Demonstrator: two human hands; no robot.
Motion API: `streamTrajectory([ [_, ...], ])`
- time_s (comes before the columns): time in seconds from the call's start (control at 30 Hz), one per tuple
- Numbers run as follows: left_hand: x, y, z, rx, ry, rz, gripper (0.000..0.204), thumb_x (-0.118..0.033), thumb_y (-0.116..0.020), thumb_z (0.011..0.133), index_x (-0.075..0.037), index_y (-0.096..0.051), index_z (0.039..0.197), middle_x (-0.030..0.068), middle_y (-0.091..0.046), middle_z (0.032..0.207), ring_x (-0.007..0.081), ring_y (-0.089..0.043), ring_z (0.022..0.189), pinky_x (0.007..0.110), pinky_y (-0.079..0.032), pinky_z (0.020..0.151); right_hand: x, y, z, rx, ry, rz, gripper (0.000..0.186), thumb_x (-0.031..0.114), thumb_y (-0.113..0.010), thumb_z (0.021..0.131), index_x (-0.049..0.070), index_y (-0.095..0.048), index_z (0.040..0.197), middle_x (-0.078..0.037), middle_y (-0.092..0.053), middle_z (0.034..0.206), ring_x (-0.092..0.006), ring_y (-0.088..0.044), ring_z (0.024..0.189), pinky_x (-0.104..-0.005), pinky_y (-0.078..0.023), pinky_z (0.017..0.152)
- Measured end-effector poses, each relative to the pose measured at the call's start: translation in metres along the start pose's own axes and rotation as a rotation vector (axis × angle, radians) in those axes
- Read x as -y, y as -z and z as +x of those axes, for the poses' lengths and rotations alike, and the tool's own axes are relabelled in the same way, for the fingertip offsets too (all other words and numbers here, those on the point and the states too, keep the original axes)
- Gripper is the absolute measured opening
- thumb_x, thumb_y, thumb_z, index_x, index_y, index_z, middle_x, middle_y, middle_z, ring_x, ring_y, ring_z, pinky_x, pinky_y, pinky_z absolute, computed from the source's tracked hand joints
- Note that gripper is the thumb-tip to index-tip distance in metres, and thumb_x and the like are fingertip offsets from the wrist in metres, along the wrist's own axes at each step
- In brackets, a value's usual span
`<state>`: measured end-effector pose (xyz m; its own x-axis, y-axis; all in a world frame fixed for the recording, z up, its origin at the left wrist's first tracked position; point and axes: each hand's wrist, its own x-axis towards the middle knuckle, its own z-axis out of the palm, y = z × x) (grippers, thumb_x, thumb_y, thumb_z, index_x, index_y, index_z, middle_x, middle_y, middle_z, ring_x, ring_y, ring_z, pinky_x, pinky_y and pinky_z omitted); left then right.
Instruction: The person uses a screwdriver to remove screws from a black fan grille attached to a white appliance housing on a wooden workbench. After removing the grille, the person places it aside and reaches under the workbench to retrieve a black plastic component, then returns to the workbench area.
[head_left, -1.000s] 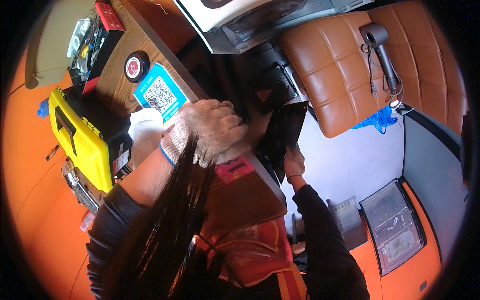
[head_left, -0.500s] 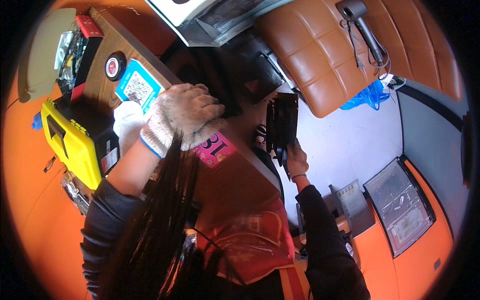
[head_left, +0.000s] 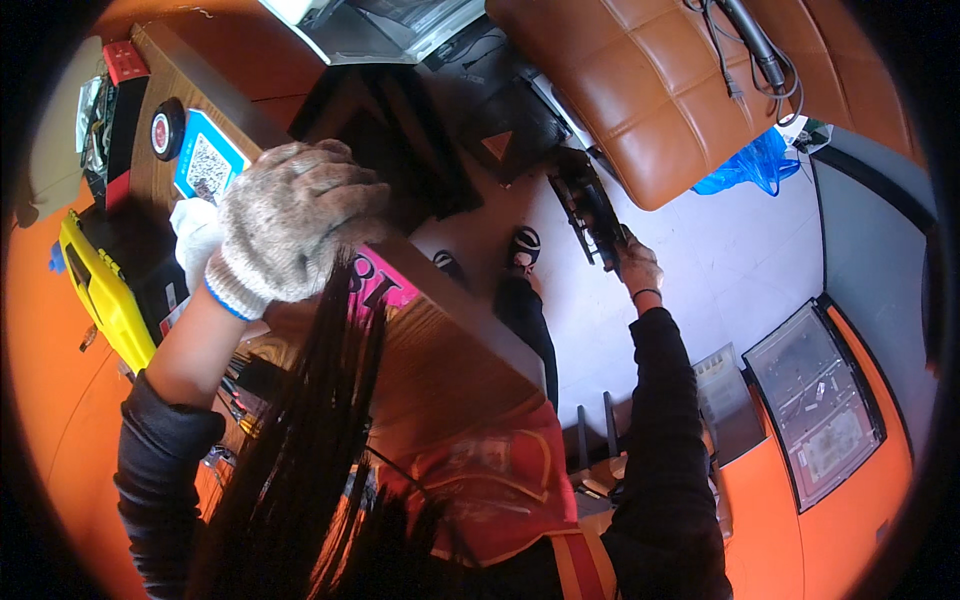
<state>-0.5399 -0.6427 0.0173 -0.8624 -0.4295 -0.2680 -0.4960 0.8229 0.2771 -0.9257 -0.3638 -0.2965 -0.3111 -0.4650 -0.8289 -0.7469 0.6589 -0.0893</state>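
Pale floor (head_left: 720,255) lies beneath one right hand (head_left: 640,268), clenched on one black part (head_left: 582,205); leftward, one gloved left hand (head_left: 295,220) over one wooden table (head_left: 455,350), grip unclear.

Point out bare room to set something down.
Bare: the pale floor between the right grip, blue bag and grey panel; the brown seat left of the dryer. Crowded: the left side of the table, with the round tin, blue card, gloved left grip and yellow case close together.
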Motion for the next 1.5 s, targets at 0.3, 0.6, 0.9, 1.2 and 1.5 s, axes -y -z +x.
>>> streamTrajectory([
  [0.3,0.002,0.006,-0.003,0.107,-0.014,0.087,0.034,-0.03,-0.065,0.08,-0.015,-0.069,0.11,0.0065,-0.066,0.118,0.029,-0.056,0.121,0.045,-0.04,0.103,-0.027,0.031,0.026,-0.031,-0.046,0.03,0.053,0.049,-0.043,0.093,0.027,-0.049,0.141,-0.016,-0.068,0.112,-0.035,-0.064,0.108,-0.0442,-0.048,0.094],
  [0.6,0.001,0.008,0.001,0.081,0.023,0.011,0.036,-0.032,-0.067,0.079,-0.012,-0.069,0.109,0.0081,-0.068,0.111,0.0295,-0.06,0.114,0.044,-0.042,0.099,-0.007,0.035,0.015,-0.15,0.067,-0.031,0.052,0.042,-0.043,0.097,0.013,-0.048,0.14,-0.019,-0.061,0.126,-0.0349,-0.06,0.114,-0.0468,-0.047,0.096],
  [0.9,0.0,0.001,-0.003,-0.018,-0.019,-0.006,0.035,-0.036,-0.071,0.075,-0.019,-0.07,0.106,0.0034,-0.067,0.109,0.028,-0.061,0.111,0.043,-0.045,0.095,0.05,0.009,-0.05,-0.788,0.592,0.467,0.037,0.015,-0.064,0.09,0.0,-0.061,0.125,-0.019,-0.067,0.116,-0.0333,-0.066,0.105,-0.0377,-0.052,0.092],
  [1.2,-0.01,0.024,-0.005,0.123,0.014,-0.048,0.051,-0.037,-0.074,0.065,-0.019,-0.069,0.112,0.0071,-0.065,0.116,0.0282,-0.063,0.107,0.045,-0.047,0.095,0.177,-0.103,0.032,0.111,0.885,-0.286,0.051,0.043,-0.053,0.092,0.023,-0.049,0.139,-0.006,-0.058,0.134,-0.0279,-0.058,0.12,-0.0446,-0.052,0.09],
  [1.5,-0.002,0.029,-0.01,0.245,-0.003,-0.264,0.044,-0.037,-0.071,0.071,-0.017,-0.069,0.111,0.0069,-0.066,0.112,0.0278,-0.064,0.103,0.045,-0.05,0.091,0.278,-0.209,0.116,-0.07,0.727,-0.021,0.067,0.047,-0.053,0.091,0.005,-0.043,0.143,-0.014,-0.05,0.14,-0.0299,-0.052,0.125,-0.0424,-0.048,0.097],
])
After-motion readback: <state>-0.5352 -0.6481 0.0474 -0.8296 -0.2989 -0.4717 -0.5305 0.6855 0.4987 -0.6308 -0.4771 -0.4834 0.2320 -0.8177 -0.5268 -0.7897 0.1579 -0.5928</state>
